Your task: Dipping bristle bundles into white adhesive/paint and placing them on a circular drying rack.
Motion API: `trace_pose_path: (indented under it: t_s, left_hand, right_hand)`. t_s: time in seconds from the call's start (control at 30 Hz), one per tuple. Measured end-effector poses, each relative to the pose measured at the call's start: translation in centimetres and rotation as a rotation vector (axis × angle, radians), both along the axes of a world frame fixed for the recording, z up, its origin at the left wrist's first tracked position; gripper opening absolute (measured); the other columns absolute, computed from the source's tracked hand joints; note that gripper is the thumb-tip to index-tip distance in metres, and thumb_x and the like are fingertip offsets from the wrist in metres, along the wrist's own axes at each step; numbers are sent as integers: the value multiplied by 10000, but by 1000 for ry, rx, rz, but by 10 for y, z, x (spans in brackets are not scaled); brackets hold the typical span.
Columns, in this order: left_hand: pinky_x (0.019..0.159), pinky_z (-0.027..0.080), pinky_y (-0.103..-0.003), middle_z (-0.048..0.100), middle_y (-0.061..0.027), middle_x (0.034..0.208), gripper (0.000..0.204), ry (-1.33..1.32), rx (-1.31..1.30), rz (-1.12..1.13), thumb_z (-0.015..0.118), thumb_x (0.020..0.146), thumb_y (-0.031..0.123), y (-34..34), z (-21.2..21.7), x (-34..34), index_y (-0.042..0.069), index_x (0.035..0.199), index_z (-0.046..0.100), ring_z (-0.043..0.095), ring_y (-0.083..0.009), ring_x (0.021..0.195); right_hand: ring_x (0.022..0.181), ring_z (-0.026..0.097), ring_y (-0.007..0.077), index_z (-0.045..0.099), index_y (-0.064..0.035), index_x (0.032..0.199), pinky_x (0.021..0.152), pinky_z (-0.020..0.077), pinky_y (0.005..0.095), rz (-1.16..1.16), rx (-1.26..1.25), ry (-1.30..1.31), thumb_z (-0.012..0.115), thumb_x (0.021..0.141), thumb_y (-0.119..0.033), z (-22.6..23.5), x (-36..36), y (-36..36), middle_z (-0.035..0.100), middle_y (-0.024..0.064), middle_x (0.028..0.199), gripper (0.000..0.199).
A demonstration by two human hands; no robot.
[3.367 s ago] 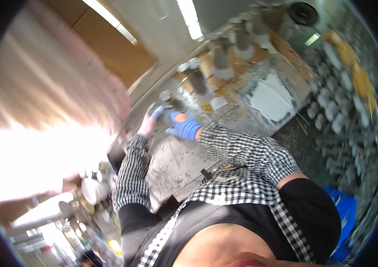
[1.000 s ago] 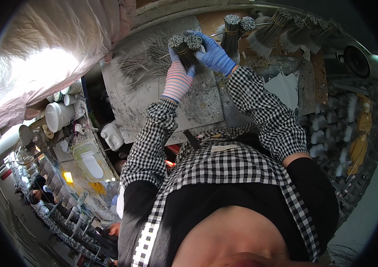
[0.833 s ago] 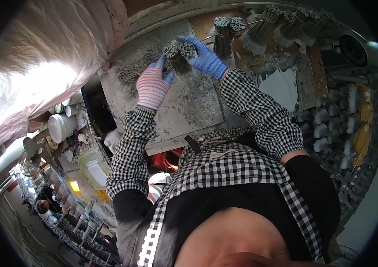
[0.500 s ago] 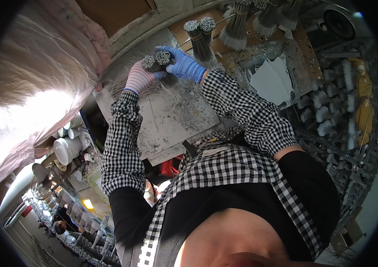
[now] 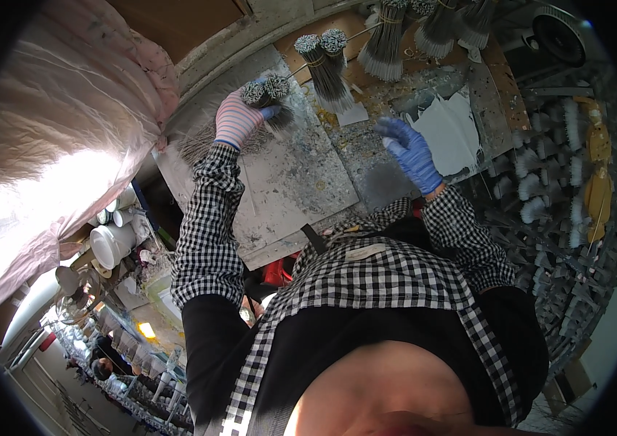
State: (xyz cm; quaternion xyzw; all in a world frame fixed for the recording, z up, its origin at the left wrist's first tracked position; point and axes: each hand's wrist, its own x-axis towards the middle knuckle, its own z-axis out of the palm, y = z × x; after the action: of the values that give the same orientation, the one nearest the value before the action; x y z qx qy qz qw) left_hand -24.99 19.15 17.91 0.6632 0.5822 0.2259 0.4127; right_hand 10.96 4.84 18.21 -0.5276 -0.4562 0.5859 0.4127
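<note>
My left hand [image 5: 236,120] grips one bundle [image 5: 266,93]; my right hand [image 5: 412,151] hangs open, empty. Several tied bundles [image 5: 325,62] stand beyond it; loose sticks [image 5: 196,145] remain beside my left.

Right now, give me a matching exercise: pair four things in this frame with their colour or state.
Things:
1. left hand
2. right hand
3. bundle
4. white jug

States:
a. blue glove, holding nothing
b. stands below the bench, at the left
c. striped pink glove, gripping
d. grey-tipped sticks, held

Pairs: 1-c, 2-a, 3-d, 4-b
</note>
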Motion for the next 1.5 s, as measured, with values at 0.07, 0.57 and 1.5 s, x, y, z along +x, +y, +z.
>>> trace_pose_path:
  t_s: [0.07,0.57,1.5]
  left_hand:
    - [937,512,-277,719,-67,1137,510,-11,-16,6,841,753,87,2,5,6,15,1219,646,669,-132,1008]
    - [868,527,-338,737,-112,1072,625,41,4,128,913,660,328,0,17,-32,-11,1128,674,701,-211,971]
    - [823,546,-319,721,-62,1027,429,-144,82,230,866,708,57,-55,104,-108,-1,1086,674,676,-171,902]
  right_hand:
    - [1195,592,181,529,-31,1345,1034,458,296,-41,22,-50,551,939,29,10,21,6,631,111,1286,411]
    - [1076,633,187,599,-20,1278,946,491,299,-670,430,-223,596,989,-163,66,165,220,657,65,1218,323]
    - [762,628,167,686,40,998,740,517,307,-354,548,175,603,960,-209,118,92,262,686,127,824,265]
